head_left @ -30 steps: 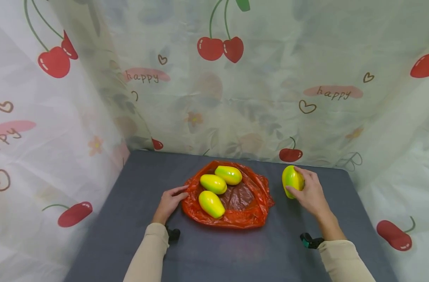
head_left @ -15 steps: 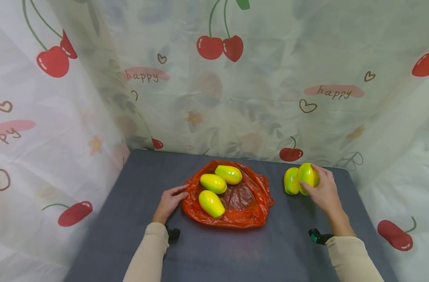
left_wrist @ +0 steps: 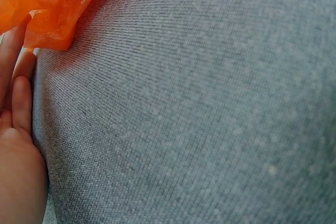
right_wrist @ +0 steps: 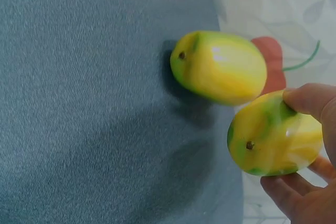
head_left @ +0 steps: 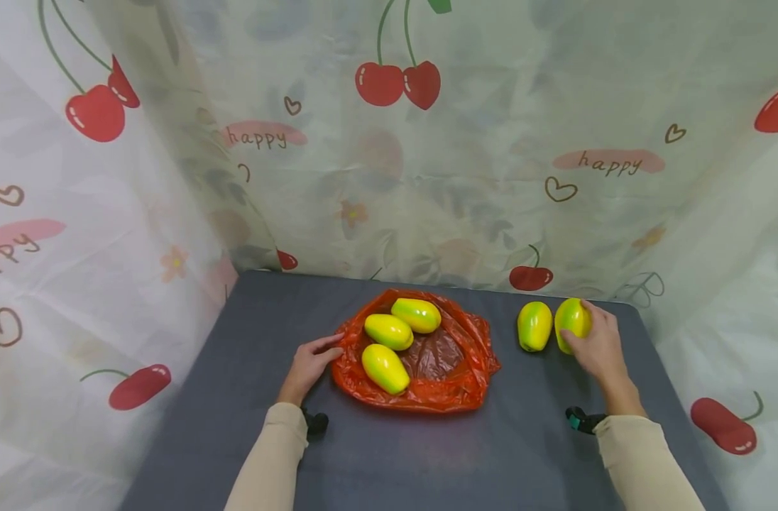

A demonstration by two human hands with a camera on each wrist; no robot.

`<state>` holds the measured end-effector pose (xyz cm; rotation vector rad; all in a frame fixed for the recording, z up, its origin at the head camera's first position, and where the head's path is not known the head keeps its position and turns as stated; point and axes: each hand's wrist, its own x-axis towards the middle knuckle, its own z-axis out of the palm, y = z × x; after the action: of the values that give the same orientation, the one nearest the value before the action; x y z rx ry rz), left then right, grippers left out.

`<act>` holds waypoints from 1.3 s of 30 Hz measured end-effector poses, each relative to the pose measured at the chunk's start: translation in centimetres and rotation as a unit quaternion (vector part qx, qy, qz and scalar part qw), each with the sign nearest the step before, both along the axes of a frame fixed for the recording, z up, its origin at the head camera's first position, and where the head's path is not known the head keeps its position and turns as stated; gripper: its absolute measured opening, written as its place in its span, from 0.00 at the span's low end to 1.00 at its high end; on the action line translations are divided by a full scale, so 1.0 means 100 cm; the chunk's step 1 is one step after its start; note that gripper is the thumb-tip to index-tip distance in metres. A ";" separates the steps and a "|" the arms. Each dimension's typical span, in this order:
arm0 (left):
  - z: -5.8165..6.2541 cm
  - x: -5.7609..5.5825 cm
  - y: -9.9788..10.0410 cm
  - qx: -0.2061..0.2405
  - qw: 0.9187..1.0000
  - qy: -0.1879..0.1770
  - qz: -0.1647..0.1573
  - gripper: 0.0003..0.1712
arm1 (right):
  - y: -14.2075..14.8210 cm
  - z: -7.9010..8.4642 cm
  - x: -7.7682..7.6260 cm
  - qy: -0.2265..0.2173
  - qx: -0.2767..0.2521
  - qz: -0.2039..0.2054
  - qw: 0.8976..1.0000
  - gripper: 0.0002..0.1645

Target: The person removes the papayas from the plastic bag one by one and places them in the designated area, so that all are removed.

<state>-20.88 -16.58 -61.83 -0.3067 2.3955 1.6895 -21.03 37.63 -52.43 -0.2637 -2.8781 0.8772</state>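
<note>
My right hand (head_left: 601, 348) grips a yellow-green papaya (head_left: 571, 325), thumb on one side and fingers on the other. In the right wrist view the held papaya (right_wrist: 275, 135) shows its brown stem spot, with the thumb (right_wrist: 310, 99) over its top. Just left of it a second papaya (head_left: 534, 326) lies on the table. My left hand (head_left: 307, 367) pinches the left rim of a red plastic bag (head_left: 440, 394). Three more papayas, one of them at the front (head_left: 385, 369), lie in the bag's opening. The left wrist view shows the fingers (left_wrist: 21, 100) at the orange-looking bag edge.
A dark grey cloth covers the table (head_left: 389, 461). A white curtain (head_left: 389, 177) printed with cherries and hearts hangs right behind the table's back edge and on both sides. The held papaya is near the back right corner.
My right hand has moved right with its papaya, uncovering the second papaya, and a gap now shows between the two. The left hand and the bag have stayed in place.
</note>
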 end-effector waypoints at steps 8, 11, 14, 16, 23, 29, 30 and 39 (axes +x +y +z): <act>0.003 0.000 -0.001 0.010 1.000 -0.003 0.004 0.22 | 0.011 -0.008 -0.009 -0.025 -0.004 -0.007 1.000 0.47; 0.003 -0.001 -0.001 0.009 1.000 -0.003 0.003 0.22 | 0.013 -0.011 -0.011 -0.031 -0.009 0.003 0.999 0.47; 0.001 -0.002 0.000 0.008 1.000 -0.006 0.003 0.22 | 0.016 -0.016 -0.013 -0.041 -0.015 0.007 0.999 0.47; 0.001 -0.002 0.000 0.011 1.000 -0.008 0.005 0.22 | 0.018 -0.019 -0.014 -0.047 -0.018 0.005 0.999 0.47; 0.002 0.000 0.000 0.009 1.000 -0.005 0.007 0.23 | 0.018 -0.027 -0.020 -0.066 -0.033 0.000 0.997 0.48; 0.002 0.001 0.001 0.000 1.000 -0.009 0.008 0.23 | 0.016 -0.032 -0.021 -0.096 -0.040 -0.004 0.995 0.49; 0.002 0.001 0.001 -0.001 1.000 -0.009 0.008 0.23 | 0.016 -0.033 -0.021 -0.098 -0.041 -0.004 0.994 0.49; 0.002 0.001 0.001 0.001 1.000 -0.007 0.009 0.23 | 0.015 -0.035 -0.020 -0.099 -0.040 -0.006 0.994 0.50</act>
<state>-20.76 -16.44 -61.58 -0.3402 2.3875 1.6918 -23.07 39.13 -55.95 -0.3966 -3.0216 1.0210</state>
